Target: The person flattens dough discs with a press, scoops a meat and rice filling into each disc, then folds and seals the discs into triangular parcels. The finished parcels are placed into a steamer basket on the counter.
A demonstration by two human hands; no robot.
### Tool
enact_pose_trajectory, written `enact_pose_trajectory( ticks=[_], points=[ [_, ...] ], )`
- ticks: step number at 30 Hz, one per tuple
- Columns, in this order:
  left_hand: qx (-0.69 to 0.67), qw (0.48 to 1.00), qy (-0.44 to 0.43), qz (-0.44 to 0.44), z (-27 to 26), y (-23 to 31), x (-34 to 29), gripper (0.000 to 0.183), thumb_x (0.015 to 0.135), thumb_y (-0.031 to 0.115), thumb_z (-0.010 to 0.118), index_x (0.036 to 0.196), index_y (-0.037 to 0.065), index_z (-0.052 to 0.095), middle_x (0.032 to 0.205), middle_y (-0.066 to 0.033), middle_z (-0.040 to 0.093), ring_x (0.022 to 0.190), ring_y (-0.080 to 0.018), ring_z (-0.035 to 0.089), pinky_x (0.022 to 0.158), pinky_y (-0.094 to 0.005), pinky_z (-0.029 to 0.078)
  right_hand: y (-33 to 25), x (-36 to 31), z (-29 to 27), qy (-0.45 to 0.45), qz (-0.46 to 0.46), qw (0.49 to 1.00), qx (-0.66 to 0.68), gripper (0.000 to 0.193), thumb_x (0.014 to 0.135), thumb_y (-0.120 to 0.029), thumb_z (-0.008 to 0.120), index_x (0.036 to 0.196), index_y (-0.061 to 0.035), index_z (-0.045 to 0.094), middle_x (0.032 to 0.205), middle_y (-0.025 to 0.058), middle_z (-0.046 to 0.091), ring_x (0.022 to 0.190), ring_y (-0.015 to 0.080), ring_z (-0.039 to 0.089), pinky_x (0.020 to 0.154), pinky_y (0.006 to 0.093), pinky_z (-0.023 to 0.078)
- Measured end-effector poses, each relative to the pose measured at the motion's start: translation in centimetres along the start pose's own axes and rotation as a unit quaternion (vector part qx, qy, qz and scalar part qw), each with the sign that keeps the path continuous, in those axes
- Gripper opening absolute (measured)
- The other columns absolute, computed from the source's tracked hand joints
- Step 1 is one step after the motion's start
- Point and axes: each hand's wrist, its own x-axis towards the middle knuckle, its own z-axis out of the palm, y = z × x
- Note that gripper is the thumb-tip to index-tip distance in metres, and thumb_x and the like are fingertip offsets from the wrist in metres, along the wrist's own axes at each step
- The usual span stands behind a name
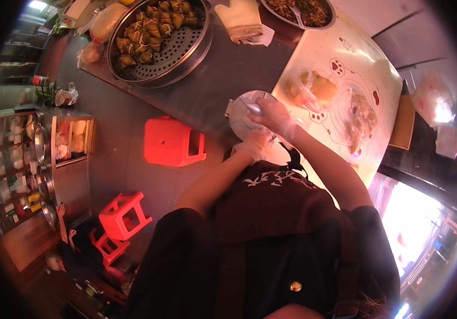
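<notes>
My right hand (275,116), in a clear plastic glove, grips a shiny metal spoon-like utensil (254,108) over a round white tub (237,118). The tub is at the table's near edge, close to my apron. My left hand (257,142), also gloved, is closed at the tub's near rim, its fingertips partly hidden. What is inside the tub I cannot make out. Just right of it, a plastic bag with yellowish contents (321,91) lies on a pale printed mat (340,48).
A large perforated steamer tray (178,61) with leaf-wrapped, tied dumplings (154,32) stands far left. Beyond are a yellow glove (239,18) and a bowl of dark filling (313,11). Red stools (165,141) stand on the floor at left; another person (74,255) is lower left.
</notes>
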Motion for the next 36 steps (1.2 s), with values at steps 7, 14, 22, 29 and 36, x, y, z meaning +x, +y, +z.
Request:
enact_pose_trajectory(
  ticks=[7, 14, 22, 29, 36],
  points=[
    [-0.374, 0.918, -0.103, -0.086, -3.0, 1.6, -1.5, 0.038, 0.096, 0.020, 0.049, 0.132, 0.012, 0.059, 0.131, -0.0073, 0.063, 0.121, -0.0181, 0.059, 0.101, -0.0293, 0.047, -1.5, 7.2, 6.7, -0.067, 0.012, 0.998, -0.018, 0.061, 0.087, -0.058, 0.064, 0.120, -0.0071, 0.065, 0.113, 0.0217, 0.070, 0.105, 0.0388, 0.067, 0.092, 0.0471, 0.052],
    [-0.033, 0.992, -0.109, -0.062, 1.7, -0.1, -1.3, 0.046, 0.071, 0.042, 0.073, 0.098, 0.004, 0.073, 0.101, -0.0134, 0.073, 0.110, -0.0280, 0.064, 0.106, -0.0379, 0.044, -0.7, 8.6, 8.3, -0.099, 0.019, 0.993, -0.062, 0.063, 0.094, -0.060, 0.055, 0.123, -0.0052, 0.063, 0.114, 0.0218, 0.070, 0.107, 0.0384, 0.067, 0.091, 0.0496, 0.052],
    [-0.009, 0.996, 0.067, 0.054, 12.3, -7.4, 10.2, 0.036, 0.080, 0.036, 0.069, 0.091, 0.003, 0.070, 0.093, -0.0116, 0.069, 0.097, -0.0272, 0.060, 0.088, -0.0410, 0.044, -3.2, 10.6, 8.1, -0.093, -0.027, 0.983, -0.157, 0.048, 0.102, -0.046, 0.044, 0.097, -0.0048, 0.069, 0.098, 0.0239, 0.071, 0.095, 0.0415, 0.068, 0.084, 0.0520, 0.052],
    [-0.163, 0.952, 0.080, 0.245, 11.0, -6.7, 10.6, 0.031, 0.081, 0.034, 0.066, 0.089, 0.004, 0.069, 0.087, -0.0111, 0.066, 0.088, -0.0276, 0.059, 0.080, -0.0420, 0.044, -3.2, 10.2, 8.2, -0.070, -0.024, 0.986, -0.148, 0.047, 0.101, -0.046, 0.045, 0.094, -0.0052, 0.068, 0.093, 0.0221, 0.072, 0.089, 0.0433, 0.069, 0.080, 0.0530, 0.053],
    [-0.279, 0.842, -0.007, 0.462, 10.0, -6.5, 10.6, 0.026, 0.083, 0.031, 0.064, 0.087, 0.006, 0.068, 0.082, -0.0105, 0.063, 0.078, -0.0281, 0.059, 0.071, -0.0430, 0.044, -2.9, 10.1, 8.1, -0.063, -0.032, 0.985, -0.156, 0.046, 0.101, -0.046, 0.046, 0.092, -0.0060, 0.067, 0.091, 0.0218, 0.072, 0.085, 0.0424, 0.070, 0.077, 0.0524, 0.055]
  ],
)
